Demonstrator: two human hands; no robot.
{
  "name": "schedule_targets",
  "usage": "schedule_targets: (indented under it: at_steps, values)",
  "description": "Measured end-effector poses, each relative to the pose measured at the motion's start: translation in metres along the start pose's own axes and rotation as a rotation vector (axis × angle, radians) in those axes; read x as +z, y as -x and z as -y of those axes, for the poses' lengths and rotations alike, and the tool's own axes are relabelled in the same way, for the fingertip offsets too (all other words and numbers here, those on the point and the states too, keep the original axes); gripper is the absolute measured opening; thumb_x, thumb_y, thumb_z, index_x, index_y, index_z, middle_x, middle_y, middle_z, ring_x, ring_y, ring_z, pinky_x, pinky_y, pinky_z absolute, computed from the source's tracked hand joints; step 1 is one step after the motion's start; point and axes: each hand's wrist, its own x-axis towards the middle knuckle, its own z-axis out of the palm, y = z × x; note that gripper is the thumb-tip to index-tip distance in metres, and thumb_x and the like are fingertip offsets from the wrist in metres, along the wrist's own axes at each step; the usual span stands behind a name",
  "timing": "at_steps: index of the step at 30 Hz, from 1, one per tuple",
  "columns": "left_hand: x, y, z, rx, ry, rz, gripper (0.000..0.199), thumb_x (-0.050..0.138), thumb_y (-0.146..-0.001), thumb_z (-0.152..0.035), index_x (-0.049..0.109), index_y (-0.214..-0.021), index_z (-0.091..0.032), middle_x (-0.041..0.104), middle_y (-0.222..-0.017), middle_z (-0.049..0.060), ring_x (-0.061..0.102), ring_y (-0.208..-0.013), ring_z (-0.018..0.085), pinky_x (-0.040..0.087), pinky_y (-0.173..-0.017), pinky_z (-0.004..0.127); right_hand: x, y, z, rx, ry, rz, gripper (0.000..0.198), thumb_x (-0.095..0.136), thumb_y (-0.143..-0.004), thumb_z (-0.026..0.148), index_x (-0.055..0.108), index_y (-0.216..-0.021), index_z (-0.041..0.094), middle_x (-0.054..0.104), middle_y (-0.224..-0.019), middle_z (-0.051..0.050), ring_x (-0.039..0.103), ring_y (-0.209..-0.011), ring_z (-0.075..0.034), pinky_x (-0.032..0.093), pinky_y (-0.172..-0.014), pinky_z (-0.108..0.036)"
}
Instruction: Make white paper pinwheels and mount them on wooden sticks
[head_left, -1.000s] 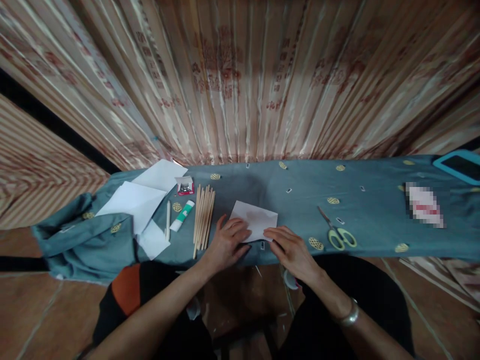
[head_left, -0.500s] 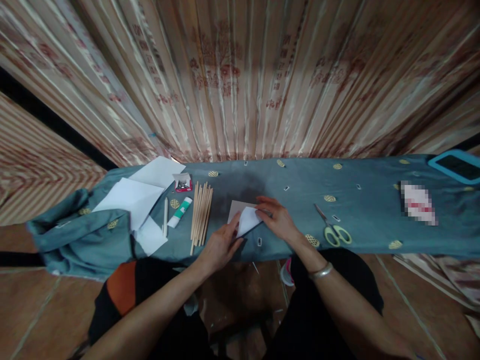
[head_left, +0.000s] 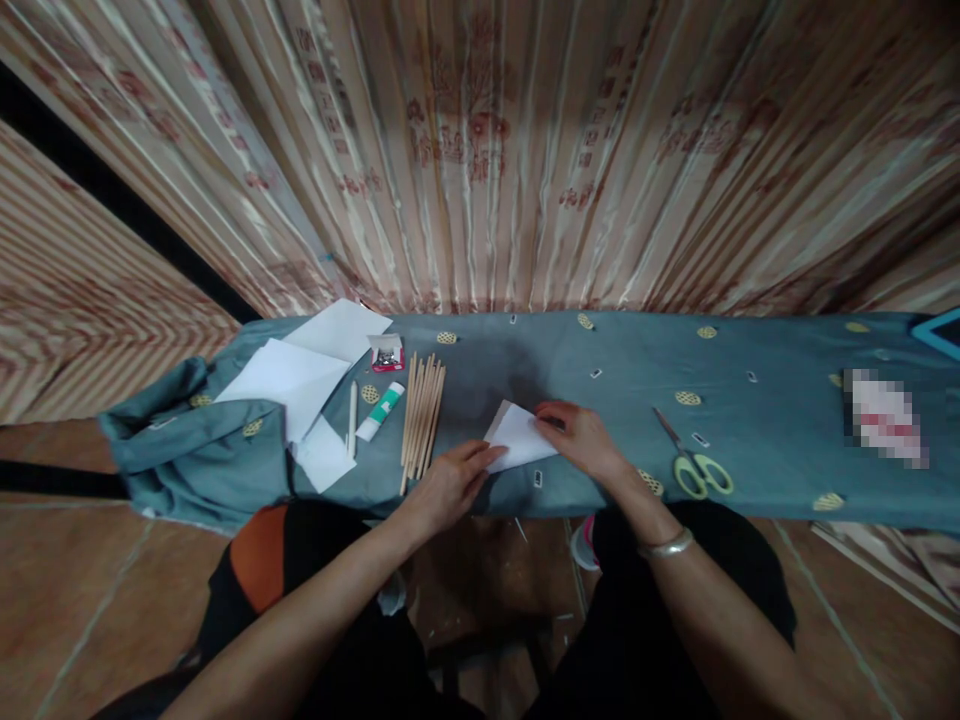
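Note:
A small folded sheet of white paper lies on the cloth-covered table in front of me, with a greyish edge showing at its upper left. My left hand pinches the paper's lower left corner between thumb and fingers. At the right end, my right hand has its fingers closed on the paper's edge; a silver bangle sits on that wrist. Just left of the paper lies a bundle of thin wooden sticks. Scissors with yellow-green handles rest to the right of my right hand.
Left of the sticks lie a green-and-white glue stick, a white pen-like stick, an open red box of small metal pieces, and white sheets. At the right are a blurred-out packet and a blue-framed device. A curtain hangs behind.
The paper's flap has come down flatter, covering most of the greyish part. My left fingers now press at the lower left corner. The whole view has shifted slightly.

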Motion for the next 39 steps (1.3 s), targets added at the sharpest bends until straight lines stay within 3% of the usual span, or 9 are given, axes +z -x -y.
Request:
schedule_targets:
  at_steps: [2,4,7,10,15,20,39]
  values:
    - [0.000,0.001,-0.003,0.023,0.014,0.049,0.039,0.042,-0.094,-0.014,0.054,-0.130,-0.024,0.061,-0.123,0.007,0.063,-0.110,0.018,0.052,-0.096,0.033,-0.012,0.014,-0.005,0.045,-0.023,0.062,0.018,0.054,-0.085,0.026,0.071,-0.083,0.021,0.075,-0.091,-0.004,0.069,-0.078,-0.019,0.052,-0.070,-0.031]
    - [0.000,0.003,-0.006,0.040,-0.001,0.070,0.037,0.046,-0.092,-0.016,0.055,-0.128,-0.021,0.060,-0.125,0.009,0.061,-0.112,0.020,0.052,-0.096,0.035,-0.017,0.025,-0.010,0.082,-0.040,0.073,0.018,0.055,-0.084,0.028,0.071,-0.080,0.021,0.075,-0.090,-0.004,0.070,-0.078,-0.020,0.053,-0.070,-0.031]
    - [0.003,0.004,-0.012,0.080,-0.107,0.014,0.038,0.053,-0.089,-0.017,0.054,-0.127,-0.019,0.053,-0.137,0.015,0.054,-0.123,0.026,0.048,-0.101,0.045,-0.014,0.030,-0.016,0.080,-0.026,0.036,0.017,0.057,-0.082,0.029,0.071,-0.078,0.020,0.073,-0.105,-0.008,0.069,-0.095,-0.023,0.052,-0.083,-0.036]
    - [0.012,0.005,-0.021,0.190,-0.252,-0.026,0.047,0.050,-0.088,-0.012,0.044,-0.134,-0.018,0.041,-0.148,0.016,0.036,-0.139,0.030,0.037,-0.109,0.055,-0.005,0.024,-0.016,0.067,0.029,0.003,0.016,0.058,-0.082,0.029,0.071,-0.078,0.021,0.070,-0.113,-0.010,0.065,-0.107,-0.025,0.048,-0.095,-0.042]
    - [0.032,0.008,-0.035,0.286,-0.346,0.084,0.060,0.054,-0.089,-0.021,0.031,-0.142,-0.009,0.034,-0.153,0.019,0.019,-0.147,0.030,0.024,-0.118,0.051,0.004,0.021,-0.015,0.074,0.091,-0.070,0.013,0.059,-0.080,0.026,0.070,-0.075,0.021,0.068,-0.118,-0.010,0.062,-0.110,-0.026,0.045,-0.099,-0.044]
    - [0.040,0.011,-0.035,0.233,-0.348,0.148,0.072,0.062,-0.085,-0.030,0.026,-0.144,-0.010,0.030,-0.155,0.020,0.016,-0.147,0.031,0.022,-0.118,0.050,0.009,0.027,-0.016,0.072,0.101,-0.112,0.008,0.060,-0.078,0.024,0.066,-0.073,0.021,0.067,-0.119,-0.011,0.061,-0.111,-0.026,0.045,-0.098,-0.044]
    - [0.043,0.009,-0.030,0.228,-0.388,0.177,0.079,0.067,-0.082,-0.038,0.029,-0.144,-0.007,0.031,-0.155,0.020,0.021,-0.146,0.033,0.019,-0.119,0.046,0.016,0.027,-0.017,0.102,0.114,-0.218,0.007,0.059,-0.075,0.026,0.062,-0.070,0.021,0.068,-0.117,-0.013,0.062,-0.107,-0.028,0.045,-0.096,-0.044]
